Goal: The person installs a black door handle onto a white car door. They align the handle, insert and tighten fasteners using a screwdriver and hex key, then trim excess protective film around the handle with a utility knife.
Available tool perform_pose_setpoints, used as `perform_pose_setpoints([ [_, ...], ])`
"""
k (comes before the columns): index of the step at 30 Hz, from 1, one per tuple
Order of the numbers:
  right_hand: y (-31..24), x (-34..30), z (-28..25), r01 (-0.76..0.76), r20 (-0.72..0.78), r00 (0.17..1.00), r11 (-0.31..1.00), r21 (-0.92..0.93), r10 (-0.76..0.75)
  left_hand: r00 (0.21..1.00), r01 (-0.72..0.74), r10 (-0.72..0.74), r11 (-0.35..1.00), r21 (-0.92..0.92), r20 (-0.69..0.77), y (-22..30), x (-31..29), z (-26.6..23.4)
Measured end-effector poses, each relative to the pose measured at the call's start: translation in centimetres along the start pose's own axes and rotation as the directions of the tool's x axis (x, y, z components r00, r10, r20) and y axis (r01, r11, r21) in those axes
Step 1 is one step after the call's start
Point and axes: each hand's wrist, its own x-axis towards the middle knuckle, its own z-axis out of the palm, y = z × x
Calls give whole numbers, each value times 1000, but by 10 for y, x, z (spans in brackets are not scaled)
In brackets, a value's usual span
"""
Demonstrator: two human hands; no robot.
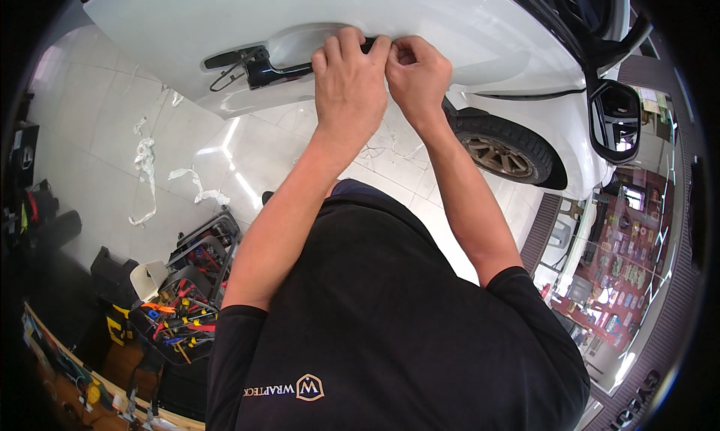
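A glossy black car door handle (289,72) runs along the white car door (187,18), over a recessed cup. Its left end stands off the black mount (225,59), where a thin dark loop (223,81) hangs out. My left hand (349,86) curls its fingers over the handle's right part, thumb toward the other hand. Right beside it, my right hand (420,78) is closed in a pinch at the handle's right end. What sits between those fingertips is hidden.
Below the door are a front wheel (499,152) and, farther right, a side mirror (616,120). Crumpled white strips (145,161) lie on the tiled floor (82,123). Lower left stands a tool tray (180,318) full of pliers and screwdrivers.
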Motion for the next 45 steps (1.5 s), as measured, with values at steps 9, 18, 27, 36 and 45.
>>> perform_pose_setpoints([
  [9, 14, -1, 4, 157, -61, 986, 986, 60, -153, 999, -6, 7, 999, 52, -31, 2, 2, 0],
  [18, 23, 3, 2, 256, -45, 967, 952, 168, -252, 999, -19, 19, 999, 26, -30, 0, 1, 2],
  [27, -2, 18, 9, 289, -35, 956, 920, 264, -290, 999, 24, -27, 993, -114, -21, -6, -1, -1],
  [36, 33, -23, -23, -170, 71, 985, 915, 365, 155, 997, 39, -36, 999, -34, 70, -1, 0, -6],
  [45, 34, -37, -31, -480, 349, 875, 697, 533, 336, 985, 60, -74, 994, 94, 153, 9, 6, -12],
])
